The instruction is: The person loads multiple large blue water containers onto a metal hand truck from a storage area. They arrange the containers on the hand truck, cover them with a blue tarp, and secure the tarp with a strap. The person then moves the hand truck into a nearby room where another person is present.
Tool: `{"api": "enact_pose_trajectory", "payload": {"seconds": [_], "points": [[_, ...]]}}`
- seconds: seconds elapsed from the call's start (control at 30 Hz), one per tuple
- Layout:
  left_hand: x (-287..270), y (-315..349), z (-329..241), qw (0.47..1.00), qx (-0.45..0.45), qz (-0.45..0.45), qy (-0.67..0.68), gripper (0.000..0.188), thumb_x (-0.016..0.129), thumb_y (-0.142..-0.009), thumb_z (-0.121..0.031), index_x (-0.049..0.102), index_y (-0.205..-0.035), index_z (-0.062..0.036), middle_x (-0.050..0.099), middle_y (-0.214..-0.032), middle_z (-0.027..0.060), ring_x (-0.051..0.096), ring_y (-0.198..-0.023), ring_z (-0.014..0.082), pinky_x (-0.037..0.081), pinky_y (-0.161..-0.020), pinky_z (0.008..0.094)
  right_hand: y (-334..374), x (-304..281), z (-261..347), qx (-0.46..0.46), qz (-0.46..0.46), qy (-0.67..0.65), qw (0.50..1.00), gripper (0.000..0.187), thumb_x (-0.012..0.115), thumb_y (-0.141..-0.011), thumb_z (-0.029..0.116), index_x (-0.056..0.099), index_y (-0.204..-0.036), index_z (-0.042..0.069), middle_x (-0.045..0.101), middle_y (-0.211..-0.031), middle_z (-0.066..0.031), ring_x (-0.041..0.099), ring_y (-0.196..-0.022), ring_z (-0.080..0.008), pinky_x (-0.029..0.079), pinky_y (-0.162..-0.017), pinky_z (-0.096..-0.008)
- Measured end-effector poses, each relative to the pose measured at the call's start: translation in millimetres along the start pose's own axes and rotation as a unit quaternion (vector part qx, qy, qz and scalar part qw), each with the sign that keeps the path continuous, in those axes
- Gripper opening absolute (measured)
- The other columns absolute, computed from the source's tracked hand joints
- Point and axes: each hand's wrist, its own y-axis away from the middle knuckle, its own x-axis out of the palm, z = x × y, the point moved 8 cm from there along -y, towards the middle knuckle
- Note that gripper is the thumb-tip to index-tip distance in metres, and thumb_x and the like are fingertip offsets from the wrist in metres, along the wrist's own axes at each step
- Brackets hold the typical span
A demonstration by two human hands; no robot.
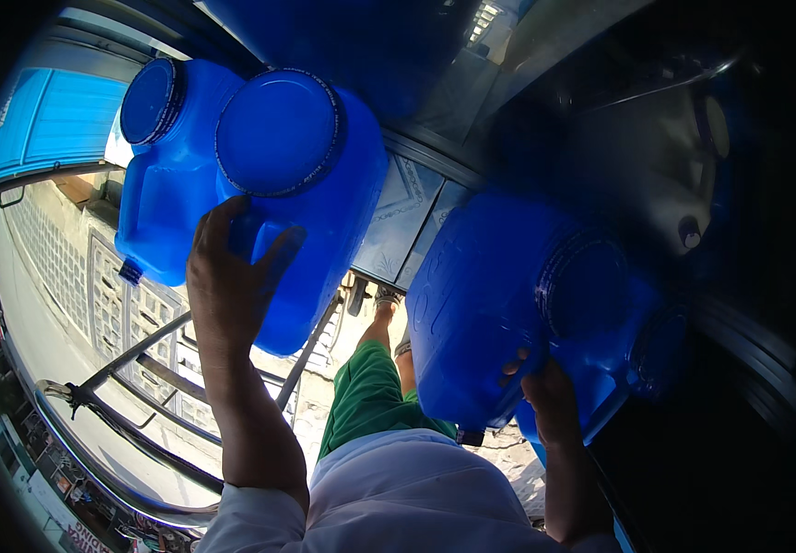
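Toward the upper left, a blue plastic water jug (342,203) with a wide round cap leans in front of my body. My left hand (232,276) is at its handle, fingers hooked on the far side and thumb on the near side. Just beside it, on the left, is a similar blue jug (163,198) with an open loop handle. On the right, my right hand (550,396) wraps round the handle of another tilted blue jug (481,304); its cap faces right. Shadow hides part of that grip.
A metal rail frame (167,369) stands at the lower left, beside a sunlit street. Patterned metal plating (398,221) lies between the jugs. A pale container (647,175) sits in deep shadow on the right. A bright blue panel (52,124) shows at the far left.
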Motion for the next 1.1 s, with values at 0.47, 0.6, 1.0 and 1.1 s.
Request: {"api": "enact_pose_trajectory", "payload": {"seconds": [0.47,0.6,1.0,1.1], "points": [[11,-15,15,0.998,-0.018,-0.044,0.028,0.034,0.079,-0.072,-0.012,0.060,-0.099,-0.0021,0.061,-0.094,0.0117,0.062,-0.078,0.0260,0.050,-0.070,0.0396,-16,11,-25,0.075,0.006,-0.222,0.972,0.020,0.067,-0.086,0.017,0.049,-0.078,0.014,0.046,-0.062,-0.0040,0.047,-0.051,-0.0203,0.040,-0.050,-0.0374],[9,-12,7,0.997,0.029,-0.072,0.016,0.034,0.079,-0.073,-0.013,0.060,-0.099,-0.0024,0.061,-0.094,0.0119,0.062,-0.079,0.0265,0.050,-0.070,0.0405,-14,10,-29,0.114,-0.012,-0.276,0.954,0.015,0.067,-0.083,0.011,0.053,-0.077,0.010,0.055,-0.067,-0.0077,0.054,-0.055,-0.0201,0.048,-0.053,-0.0369],[6,-7,13,0.995,0.057,-0.074,0.018,0.030,0.077,-0.076,-0.015,0.061,-0.097,-0.0014,0.065,-0.094,0.0129,0.064,-0.080,0.0252,0.051,-0.072,0.0388,-19,15,-19,0.083,0.011,-0.230,0.969,0.019,0.068,-0.086,0.020,0.056,-0.080,0.006,0.055,-0.068,-0.0064,0.055,-0.058,-0.0185,0.048,-0.059,-0.0364],[21,0,49,0.991,-0.113,0.073,0.010,0.027,0.076,-0.077,-0.016,0.061,-0.094,-0.0014,0.065,-0.081,0.0118,0.064,-0.071,0.0214,0.051,-0.067,0.0382,-19,15,-17,0.078,-0.008,-0.227,0.971,0.019,0.068,-0.086,0.021,0.057,-0.080,0.006,0.055,-0.068,-0.0060,0.055,-0.058,-0.0184,0.048,-0.059,-0.0361]]}}
